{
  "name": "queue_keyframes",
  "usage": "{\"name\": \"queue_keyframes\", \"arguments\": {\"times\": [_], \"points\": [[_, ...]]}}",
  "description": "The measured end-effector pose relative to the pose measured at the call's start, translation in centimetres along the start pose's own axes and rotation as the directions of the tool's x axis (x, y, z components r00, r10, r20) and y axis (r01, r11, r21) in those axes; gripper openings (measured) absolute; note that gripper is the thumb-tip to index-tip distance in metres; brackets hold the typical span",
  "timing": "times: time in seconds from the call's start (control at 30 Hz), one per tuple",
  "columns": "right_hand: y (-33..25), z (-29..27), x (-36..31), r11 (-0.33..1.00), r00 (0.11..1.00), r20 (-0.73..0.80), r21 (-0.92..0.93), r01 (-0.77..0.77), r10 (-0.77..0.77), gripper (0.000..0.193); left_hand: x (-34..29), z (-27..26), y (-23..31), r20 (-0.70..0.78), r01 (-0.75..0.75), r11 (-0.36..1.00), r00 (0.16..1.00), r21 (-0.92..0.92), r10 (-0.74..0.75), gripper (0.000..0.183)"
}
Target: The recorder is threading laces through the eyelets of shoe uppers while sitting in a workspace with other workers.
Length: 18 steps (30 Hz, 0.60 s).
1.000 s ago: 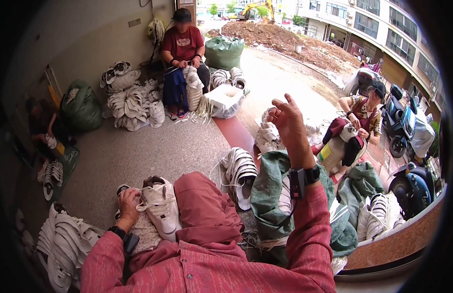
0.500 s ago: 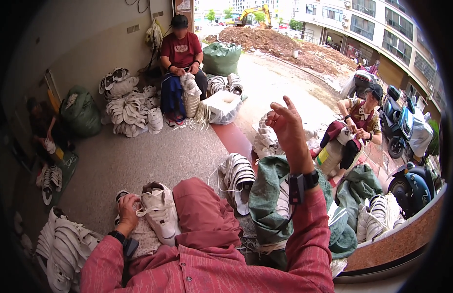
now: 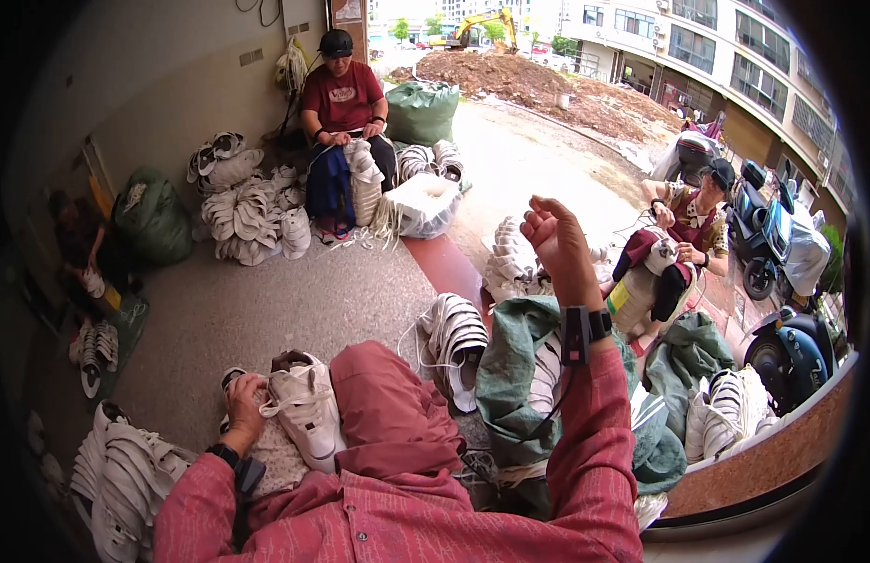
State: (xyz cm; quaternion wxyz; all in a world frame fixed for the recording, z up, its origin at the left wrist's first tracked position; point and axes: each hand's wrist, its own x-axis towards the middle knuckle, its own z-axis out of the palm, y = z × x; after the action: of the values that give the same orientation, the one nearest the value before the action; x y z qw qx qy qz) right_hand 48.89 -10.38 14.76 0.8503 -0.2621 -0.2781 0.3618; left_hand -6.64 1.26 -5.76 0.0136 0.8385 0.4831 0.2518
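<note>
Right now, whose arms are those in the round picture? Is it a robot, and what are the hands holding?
No robot: those arms belong to a person wearing a camera on the head. It looks down past the red shirt, and its very wide lens bends straight edges. A white shoe rests on the lap. The left hand is right beside it, though I can't tell how firmly it grips. The right hand is raised with bent fingers; I can't see anything in it. On the floor, a stack of white shoes sits near a green bag.

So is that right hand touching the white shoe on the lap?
Apart. The head view shows the right hand raised, well clear of the white shoe.
</note>
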Motion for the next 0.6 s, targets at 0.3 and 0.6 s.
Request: {"name": "queue_keyframes", "arguments": {"times": [0.3,0.6], "points": [[2.5,0.9,2.3,0.978,0.981,0.061,-0.108,-0.179,0.186,0.041,0.1,0.3,-0.4,0.023,-0.024,1.000,0.999,-0.001,0.024,0.023],[4.9,6.1,5.9,0.932,0.971,0.083,-0.308,-0.191,0.226,0.026,0.0,0.8,-1.2,-0.003,-0.033,0.999,0.999,-0.033,0.032,0.022]]}}
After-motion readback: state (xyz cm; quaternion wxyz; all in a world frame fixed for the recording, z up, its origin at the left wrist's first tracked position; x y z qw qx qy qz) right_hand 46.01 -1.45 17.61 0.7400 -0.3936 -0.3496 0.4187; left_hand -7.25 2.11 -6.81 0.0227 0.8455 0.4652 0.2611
